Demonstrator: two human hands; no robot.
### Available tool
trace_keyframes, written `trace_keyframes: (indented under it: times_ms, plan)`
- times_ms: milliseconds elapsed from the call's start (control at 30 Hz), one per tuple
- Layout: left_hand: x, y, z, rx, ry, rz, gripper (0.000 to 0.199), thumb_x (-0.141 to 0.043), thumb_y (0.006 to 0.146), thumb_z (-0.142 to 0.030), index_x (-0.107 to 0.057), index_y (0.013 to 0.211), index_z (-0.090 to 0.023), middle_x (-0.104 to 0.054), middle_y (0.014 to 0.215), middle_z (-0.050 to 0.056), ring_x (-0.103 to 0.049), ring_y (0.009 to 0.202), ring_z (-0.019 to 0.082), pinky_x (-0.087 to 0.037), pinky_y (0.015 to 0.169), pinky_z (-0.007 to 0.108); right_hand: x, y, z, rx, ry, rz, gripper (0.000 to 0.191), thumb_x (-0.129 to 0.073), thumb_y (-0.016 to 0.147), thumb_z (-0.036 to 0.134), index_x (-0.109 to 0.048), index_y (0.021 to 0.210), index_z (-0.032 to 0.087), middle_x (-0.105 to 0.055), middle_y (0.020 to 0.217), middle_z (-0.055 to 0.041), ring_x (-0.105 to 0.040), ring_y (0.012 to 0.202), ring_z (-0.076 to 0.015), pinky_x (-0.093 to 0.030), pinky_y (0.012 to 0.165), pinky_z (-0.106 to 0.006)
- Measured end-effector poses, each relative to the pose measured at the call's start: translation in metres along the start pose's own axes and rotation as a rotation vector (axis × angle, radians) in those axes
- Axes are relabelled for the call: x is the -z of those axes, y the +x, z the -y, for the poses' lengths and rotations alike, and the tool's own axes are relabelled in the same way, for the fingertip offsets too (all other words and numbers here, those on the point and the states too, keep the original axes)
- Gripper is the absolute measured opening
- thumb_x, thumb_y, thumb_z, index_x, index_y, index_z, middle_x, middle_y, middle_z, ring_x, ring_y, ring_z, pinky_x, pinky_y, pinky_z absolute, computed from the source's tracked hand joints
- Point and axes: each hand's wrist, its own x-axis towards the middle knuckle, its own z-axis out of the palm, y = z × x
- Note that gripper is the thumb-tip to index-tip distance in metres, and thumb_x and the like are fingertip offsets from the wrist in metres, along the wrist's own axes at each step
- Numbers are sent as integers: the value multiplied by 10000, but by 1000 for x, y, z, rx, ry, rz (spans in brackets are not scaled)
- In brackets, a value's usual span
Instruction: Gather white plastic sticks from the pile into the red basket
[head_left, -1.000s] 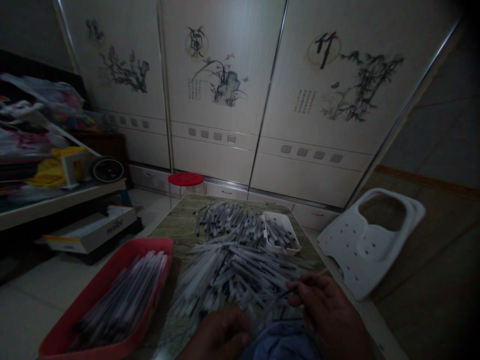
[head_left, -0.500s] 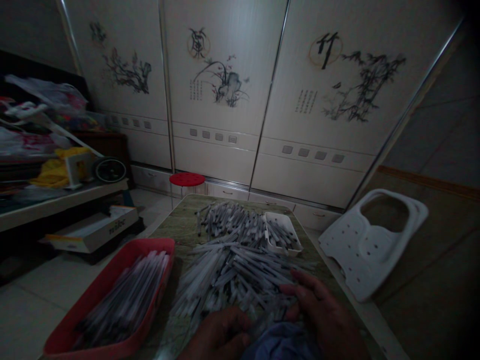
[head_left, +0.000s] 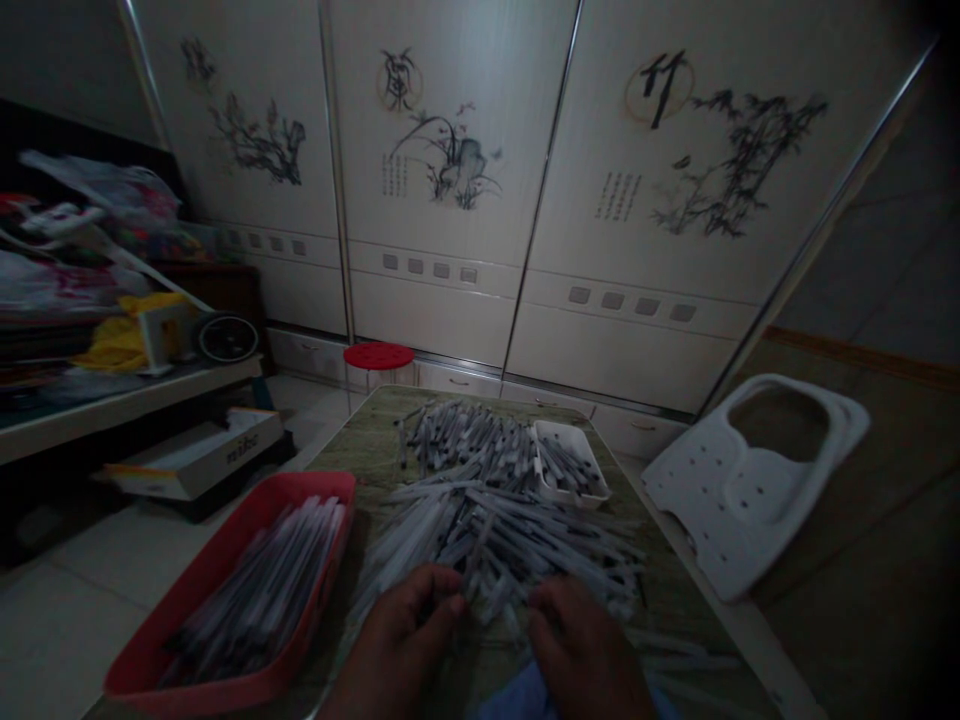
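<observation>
A heap of thin, clear plastic pen-like tubes (head_left: pixel 420 535) with dark ends covers the middle of the table (head_left: pixel 360 440). At the heap's near edge, my left hand (head_left: pixel 409 630) is closed, thumb against fingers, with one pen (head_left: pixel 478 555) slanting up from its fingertips. My right hand (head_left: pixel 585 640) is curled just to the right, low over the near side of the heap; dim light and blur hide what its fingertips pinch. Several loose tubes (head_left: pixel 682 650) lie to the right of this hand. Blue cloth (head_left: pixel 517 695) shows below, between the wrists.
A red plastic basket (head_left: pixel 124 670) holding many pens stands on the left. At the heap's far right sits a small white tray (head_left: pixel 600 480) with short dark-ended pieces. Beyond are a red stool (head_left: pixel 379 356), a white plastic folding chair (head_left: pixel 720 510) and a shoebox (head_left: pixel 202 460).
My right hand has moved left and inward from the heap's right side, its fingers now curled. My left hand has risen slightly, and a pen shows at its fingertips.
</observation>
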Motion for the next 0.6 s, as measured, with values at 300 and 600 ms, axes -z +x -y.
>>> trace_keyframes:
  times_ms: [300, 600]
  plan:
    - [6, 0, 3, -30, 4, -39, 226, -634, 902, -412, -658, 938, -190, -595, 812, 6, -538, 786, 194, -433, 733, 294, -24, 1, 14, -28, -429, 54, 159, -589, 943, 149, -657, 835, 244, -734, 926, -48, -719, 847, -228, -422, 712, -312]
    - [10, 1, 2, -24, 64, -25, 232, -602, 926, -404, -654, 960, -180, -600, 834, 13, -552, 824, 204, -442, 753, 302, -26, 2, 18, -14, -458, 76, 147, -599, 928, 141, -681, 855, 238, -737, 944, -52, -711, 872, -228, -439, 720, -318]
